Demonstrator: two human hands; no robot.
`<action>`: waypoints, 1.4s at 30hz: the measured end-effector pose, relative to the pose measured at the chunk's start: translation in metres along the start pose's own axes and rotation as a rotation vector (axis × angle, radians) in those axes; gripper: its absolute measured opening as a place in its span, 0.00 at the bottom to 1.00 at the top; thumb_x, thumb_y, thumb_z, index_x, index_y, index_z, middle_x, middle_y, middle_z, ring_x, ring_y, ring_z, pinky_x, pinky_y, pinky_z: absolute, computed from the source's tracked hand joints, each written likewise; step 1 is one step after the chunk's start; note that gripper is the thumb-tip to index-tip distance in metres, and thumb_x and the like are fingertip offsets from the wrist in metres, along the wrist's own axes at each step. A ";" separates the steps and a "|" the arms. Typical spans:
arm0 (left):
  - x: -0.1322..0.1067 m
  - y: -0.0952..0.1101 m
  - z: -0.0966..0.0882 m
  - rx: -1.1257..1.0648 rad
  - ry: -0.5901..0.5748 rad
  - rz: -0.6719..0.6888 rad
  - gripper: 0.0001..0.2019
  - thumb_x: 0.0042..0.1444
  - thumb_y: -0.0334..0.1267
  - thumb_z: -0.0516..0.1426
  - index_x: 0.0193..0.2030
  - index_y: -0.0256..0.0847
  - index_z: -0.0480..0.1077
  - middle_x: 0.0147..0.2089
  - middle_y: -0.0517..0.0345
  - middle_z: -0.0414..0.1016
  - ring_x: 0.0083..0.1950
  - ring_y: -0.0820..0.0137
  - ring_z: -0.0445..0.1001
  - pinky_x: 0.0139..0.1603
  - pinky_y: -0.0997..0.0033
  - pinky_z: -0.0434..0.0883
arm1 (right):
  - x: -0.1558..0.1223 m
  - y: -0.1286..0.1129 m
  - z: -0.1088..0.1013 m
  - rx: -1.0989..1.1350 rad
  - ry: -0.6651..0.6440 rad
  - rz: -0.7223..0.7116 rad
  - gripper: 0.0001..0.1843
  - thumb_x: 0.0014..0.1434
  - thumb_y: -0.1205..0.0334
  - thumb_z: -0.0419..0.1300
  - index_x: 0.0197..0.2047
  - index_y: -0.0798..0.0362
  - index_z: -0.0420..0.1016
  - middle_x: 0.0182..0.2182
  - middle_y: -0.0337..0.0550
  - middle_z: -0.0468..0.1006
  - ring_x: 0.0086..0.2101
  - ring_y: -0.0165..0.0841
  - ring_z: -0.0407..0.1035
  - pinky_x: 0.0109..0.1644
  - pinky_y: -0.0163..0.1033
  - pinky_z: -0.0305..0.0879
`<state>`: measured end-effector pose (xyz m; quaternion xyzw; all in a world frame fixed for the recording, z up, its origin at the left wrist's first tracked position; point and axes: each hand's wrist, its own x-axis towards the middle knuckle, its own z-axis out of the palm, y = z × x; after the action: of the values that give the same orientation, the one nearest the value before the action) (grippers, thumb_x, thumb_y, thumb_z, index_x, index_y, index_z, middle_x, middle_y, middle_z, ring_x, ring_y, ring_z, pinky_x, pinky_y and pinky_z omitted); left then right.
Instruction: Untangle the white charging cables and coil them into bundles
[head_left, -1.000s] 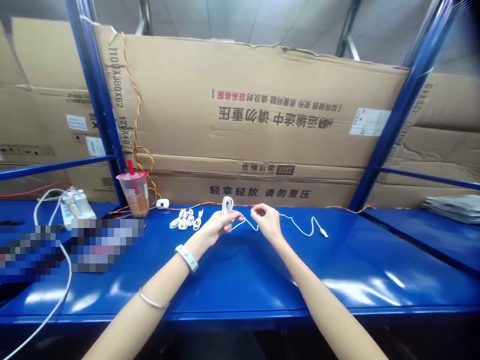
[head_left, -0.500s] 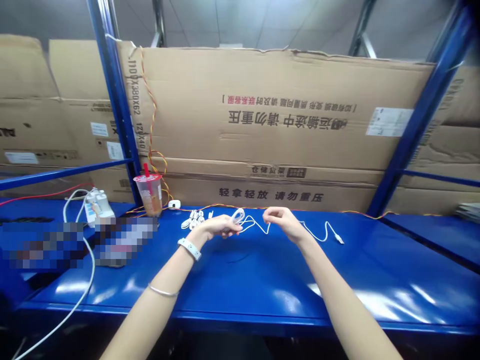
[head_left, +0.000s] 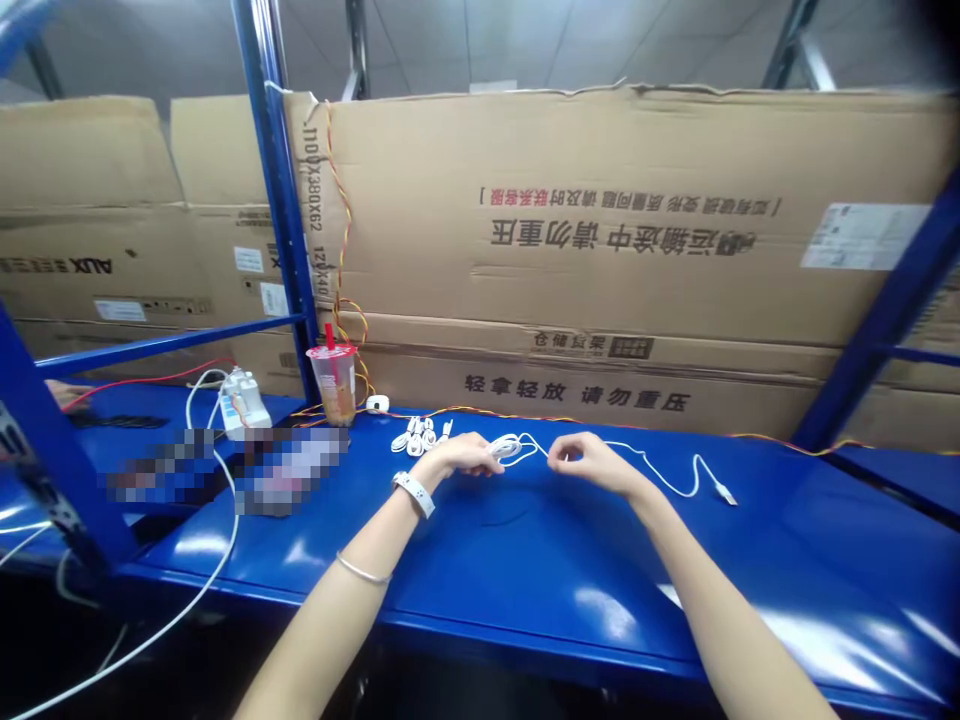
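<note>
A white USB cable (head_left: 507,447), partly wound into loops, is pinched at its coil by my left hand (head_left: 466,455), whose fingers are closed. To the right, my right hand (head_left: 589,462) curls thumb and fingers together on the cable's loose stretch. Beyond that hand the cable runs on over the blue shelf (head_left: 525,580) and ends in a USB plug (head_left: 724,493). Several bundled white cables (head_left: 417,436) lie just behind my left hand. A thin dark strip (head_left: 505,520) rests on the shelf in front of my hands.
At the back left stand a drink cup with a red straw (head_left: 335,385), a small white case (head_left: 377,404) and a white power strip (head_left: 244,405). Cardboard (head_left: 600,290) walls the rear between blue posts. Part of another person's hand (head_left: 66,395) shows at far left.
The camera view has shifted left, so the scene sits further right. My left hand's coil has tipped from upright to lower and flatter. My right hand still pinches the cable.
</note>
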<state>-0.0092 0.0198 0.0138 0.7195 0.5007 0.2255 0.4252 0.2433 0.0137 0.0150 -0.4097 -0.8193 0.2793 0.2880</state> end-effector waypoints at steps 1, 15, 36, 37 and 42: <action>-0.002 0.002 0.000 0.036 -0.020 0.000 0.12 0.38 0.41 0.63 0.16 0.39 0.67 0.17 0.60 0.65 0.20 0.73 0.59 0.25 0.71 0.53 | 0.000 0.001 0.000 0.001 -0.015 0.005 0.07 0.48 0.63 0.58 0.28 0.56 0.77 0.28 0.43 0.78 0.32 0.34 0.70 0.40 0.37 0.64; -0.015 0.008 -0.010 0.419 -0.376 0.047 0.16 0.38 0.51 0.65 0.16 0.41 0.71 0.16 0.57 0.66 0.18 0.73 0.58 0.22 0.72 0.53 | 0.003 0.000 0.025 -0.021 -0.225 0.053 0.09 0.43 0.68 0.57 0.26 0.55 0.79 0.25 0.40 0.79 0.27 0.32 0.70 0.33 0.34 0.63; -0.004 0.010 0.008 -0.683 -0.167 0.109 0.20 0.56 0.56 0.54 0.38 0.39 0.66 0.30 0.56 0.69 0.25 0.75 0.64 0.28 0.71 0.60 | 0.005 -0.017 0.032 0.231 0.055 0.009 0.19 0.56 0.47 0.58 0.35 0.56 0.77 0.28 0.43 0.78 0.29 0.32 0.71 0.34 0.35 0.65; -0.002 0.010 0.011 -0.715 -0.161 0.102 0.20 0.57 0.56 0.53 0.38 0.38 0.66 0.31 0.55 0.70 0.26 0.74 0.66 0.28 0.71 0.61 | 0.006 -0.018 0.033 0.254 0.098 0.022 0.21 0.56 0.45 0.57 0.33 0.56 0.76 0.26 0.42 0.76 0.28 0.31 0.70 0.33 0.34 0.64; 0.005 0.008 0.020 -0.804 -0.120 0.058 0.20 0.60 0.53 0.51 0.47 0.37 0.67 0.33 0.51 0.73 0.30 0.70 0.71 0.30 0.71 0.65 | 0.011 -0.015 0.040 0.280 0.259 0.052 0.25 0.56 0.42 0.56 0.21 0.54 0.64 0.19 0.37 0.69 0.22 0.27 0.63 0.29 0.33 0.60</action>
<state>0.0122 0.0157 0.0093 0.5218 0.3264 0.3729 0.6944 0.2020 0.0064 0.0006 -0.4193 -0.7177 0.3429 0.4377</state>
